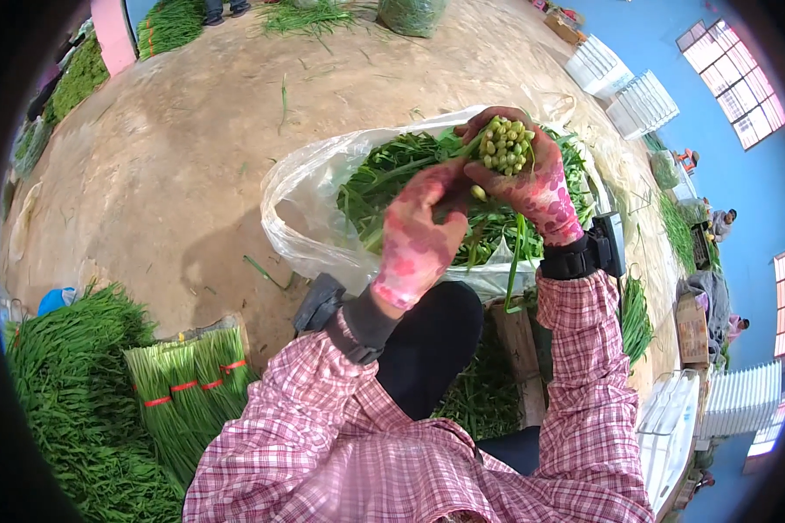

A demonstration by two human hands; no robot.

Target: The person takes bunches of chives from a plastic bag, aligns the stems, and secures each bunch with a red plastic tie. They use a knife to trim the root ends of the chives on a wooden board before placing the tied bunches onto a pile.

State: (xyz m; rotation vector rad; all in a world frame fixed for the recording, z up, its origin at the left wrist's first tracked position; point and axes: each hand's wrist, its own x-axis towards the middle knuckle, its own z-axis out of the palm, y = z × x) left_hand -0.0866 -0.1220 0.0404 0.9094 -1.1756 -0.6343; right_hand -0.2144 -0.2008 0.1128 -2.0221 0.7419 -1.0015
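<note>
My right hand (532, 166), in a pink flower-patterned glove, is closed around a bunch of green flower stems with round pale-green buds (506, 146). The bud ends face up toward me. One bud (478, 193) sticks out below the rest. Beside the bunch is my left hand (423, 227), gloved alike, its thumb apart from its fingers. Those fingers reach to the bunch, and their tips are partly hidden. Under both hands lies a clear plastic bag (310, 235), opened wide and filled with loose leafy green stems (392, 170). A long green leaf (516, 261) hangs below my right hand.
At the left lie a big heap of greens (78, 392) and bundles tied with red bands (183, 383). A wooden crate (519, 349) stands by my knee. White crates (641, 105) line the blue wall, where other people sit. Scattered leaves lie on the brown floor (192, 157).
</note>
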